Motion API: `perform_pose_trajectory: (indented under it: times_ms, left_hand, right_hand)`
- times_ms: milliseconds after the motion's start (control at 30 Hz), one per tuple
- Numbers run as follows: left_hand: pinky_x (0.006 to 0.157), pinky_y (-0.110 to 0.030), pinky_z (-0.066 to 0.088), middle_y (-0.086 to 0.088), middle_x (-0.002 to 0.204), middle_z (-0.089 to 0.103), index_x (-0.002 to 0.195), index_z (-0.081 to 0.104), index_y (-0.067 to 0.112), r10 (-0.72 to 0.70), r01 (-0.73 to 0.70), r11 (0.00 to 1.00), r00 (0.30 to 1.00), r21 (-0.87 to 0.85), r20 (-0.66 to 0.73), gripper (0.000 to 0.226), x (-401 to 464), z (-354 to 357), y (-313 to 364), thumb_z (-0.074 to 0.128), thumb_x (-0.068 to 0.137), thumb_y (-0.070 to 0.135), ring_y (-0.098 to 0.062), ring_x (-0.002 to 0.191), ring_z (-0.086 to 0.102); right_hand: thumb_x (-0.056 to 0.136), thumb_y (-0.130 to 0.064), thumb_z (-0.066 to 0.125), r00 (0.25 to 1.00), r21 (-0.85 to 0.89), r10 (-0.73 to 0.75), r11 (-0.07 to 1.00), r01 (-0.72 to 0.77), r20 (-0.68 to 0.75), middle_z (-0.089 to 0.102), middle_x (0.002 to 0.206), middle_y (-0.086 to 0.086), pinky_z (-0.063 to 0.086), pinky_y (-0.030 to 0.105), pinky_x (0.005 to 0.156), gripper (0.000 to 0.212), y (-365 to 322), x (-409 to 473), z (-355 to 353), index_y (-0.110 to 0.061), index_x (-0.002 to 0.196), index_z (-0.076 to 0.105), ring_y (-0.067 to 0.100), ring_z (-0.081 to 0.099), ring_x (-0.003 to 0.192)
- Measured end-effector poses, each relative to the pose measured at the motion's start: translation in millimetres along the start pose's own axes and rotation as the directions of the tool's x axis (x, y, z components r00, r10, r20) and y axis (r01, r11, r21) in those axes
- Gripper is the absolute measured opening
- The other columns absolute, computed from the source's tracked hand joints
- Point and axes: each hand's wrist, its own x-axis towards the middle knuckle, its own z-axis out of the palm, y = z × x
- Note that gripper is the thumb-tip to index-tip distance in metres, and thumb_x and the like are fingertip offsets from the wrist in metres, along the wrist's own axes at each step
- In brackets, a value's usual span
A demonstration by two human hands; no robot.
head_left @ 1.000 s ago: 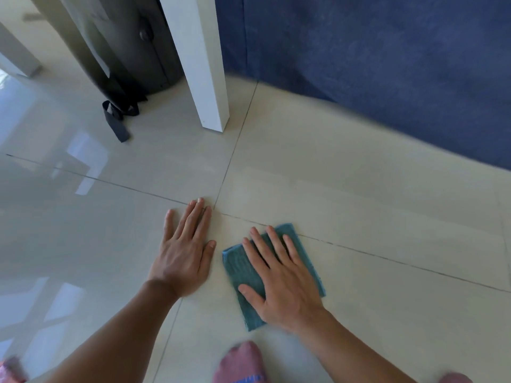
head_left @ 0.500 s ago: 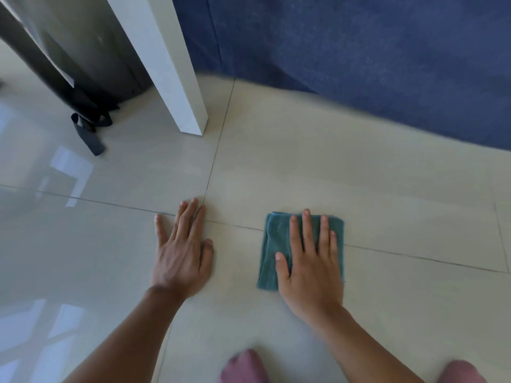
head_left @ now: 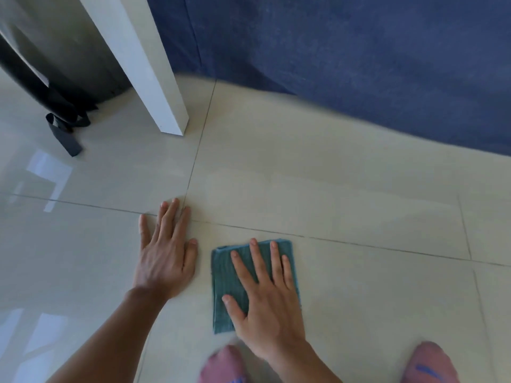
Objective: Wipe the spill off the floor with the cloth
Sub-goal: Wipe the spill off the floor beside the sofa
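Right hand flat on a small folded teal cloth, fingers spread wide, palm pushing the cloth down onto the shiny pale tile floor. No pinching, just pressing. Cloth just below a thin grey grout line, between the two hands and close to the knees.

Left hand flat on the bare floor just beside the cloth, fingers mostly together, thumb out a little. Holding nothing. Probably there to hold the body up.

Two pink socked feet at the bottom edge. White square furniture leg up ahead, a dark bag with a black strap to its left, and a big blue fabric piece along the back.

Looks like the middle of the wiping step. No clear puddle to see on the tiles; only shiny light patches, so hard to tell how much spill is left.

Next, probably: slide the cloth over the wet spot with the palm pressed down flat, so the cloth does not bunch up or slip out. Then check the floor for wet marks.
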Motion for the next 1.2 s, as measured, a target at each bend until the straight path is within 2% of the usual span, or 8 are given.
perform_pose_trajectory:
  times_ms: [133,300,467,567,800,967,1067,1200]
  left_hand:
    - [0.118,-0.065,0.005,-0.02,0.163,0.018,0.152,0.03,0.007,0.014,-0.018,0.999,0.996,0.039,0.087,0.076,-3,8,29,0.035,0.086,0.044,-0.043,0.15,0.008]
    - [0.119,-0.062,0.011,-0.011,0.165,0.017,0.152,0.033,0.01,0.132,-0.137,0.988,0.989,0.073,0.067,0.078,31,5,45,0.037,0.086,0.051,-0.031,0.152,0.013]
    - [0.12,-0.06,0.01,-0.009,0.165,0.018,0.152,0.032,0.012,0.063,-0.066,0.994,0.997,0.083,0.045,0.077,69,2,25,0.031,0.087,0.055,-0.032,0.152,0.013]
    - [0.121,-0.058,0.007,-0.009,0.165,0.02,0.153,0.031,0.014,0.053,-0.054,0.996,0.998,0.072,0.028,0.076,71,6,23,0.031,0.088,0.054,-0.029,0.153,0.012]
    - [0.121,-0.056,0.002,-0.012,0.165,0.019,0.154,0.029,0.012,0.081,-0.082,0.997,0.996,0.013,0.028,0.075,74,7,23,0.028,0.089,0.051,-0.028,0.153,0.009]
    - [0.122,-0.055,0.005,-0.011,0.164,0.021,0.155,0.024,0.01,0.094,-0.1,0.983,0.995,-0.152,-0.044,0.072,78,5,24,0.031,0.091,0.043,-0.025,0.153,0.013]
    - [0.119,-0.059,0.016,-0.014,0.16,0.026,0.153,0.025,0.005,0.057,-0.09,0.957,0.991,-0.276,-0.125,0.07,77,0,22,0.036,0.092,0.039,-0.028,0.15,0.021]
    - [0.112,-0.062,0.032,-0.01,0.154,0.031,0.15,0.029,0.003,0.017,-0.088,0.915,0.984,-0.393,-0.179,0.067,74,-6,22,0.038,0.094,0.037,-0.031,0.144,0.032]
  right_hand:
    - [0.093,-0.068,0.035,0.961,-0.024,0.265,0.963,-0.267,-0.079,0.005,0.171,0.0,0.008,0.052,0.124,0.075,60,-17,-5,-0.036,0.159,0.021,0.033,-0.003,0.156]
    - [0.09,-0.069,0.022,0.803,0.015,0.578,0.813,-0.582,-0.141,0.011,0.17,0.006,0.008,0.053,0.124,0.081,144,-21,-22,-0.027,0.16,0.023,0.039,0.006,0.154]
    - [0.089,-0.071,0.012,0.656,0.077,0.735,0.673,-0.735,-0.172,0.002,0.171,0.006,0.002,0.052,0.124,0.082,207,30,-48,-0.031,0.161,0.007,0.039,0.0,0.154]
    - [0.095,-0.068,0.017,0.632,0.072,0.753,0.651,-0.755,-0.18,-0.002,0.171,0.006,0.0,0.053,0.123,0.077,219,80,-63,-0.03,0.161,0.004,0.041,-0.003,0.154]
    - [0.092,-0.069,0.016,0.797,0.024,0.582,0.81,-0.586,-0.164,-0.003,0.171,0.007,-0.004,0.055,0.123,0.079,152,185,-80,-0.032,0.161,0.005,0.042,-0.007,0.153]
    - [0.092,-0.068,0.024,0.975,-0.007,0.191,0.981,-0.193,-0.11,-0.008,0.171,0.001,-0.007,0.054,0.123,0.077,70,217,-72,-0.036,0.16,0.008,0.036,-0.017,0.153]
    - [0.093,-0.069,0.029,0.996,-0.061,-0.061,0.996,0.057,-0.058,-0.005,0.171,-0.002,-0.002,0.053,0.124,0.075,47,187,-57,-0.039,0.159,0.012,0.032,-0.016,0.155]
    - [0.095,-0.068,0.028,0.983,-0.1,-0.183,0.978,0.182,-0.004,-0.007,0.171,-0.005,0.001,0.053,0.125,0.073,47,136,-46,-0.039,0.16,0.011,0.029,-0.02,0.154]
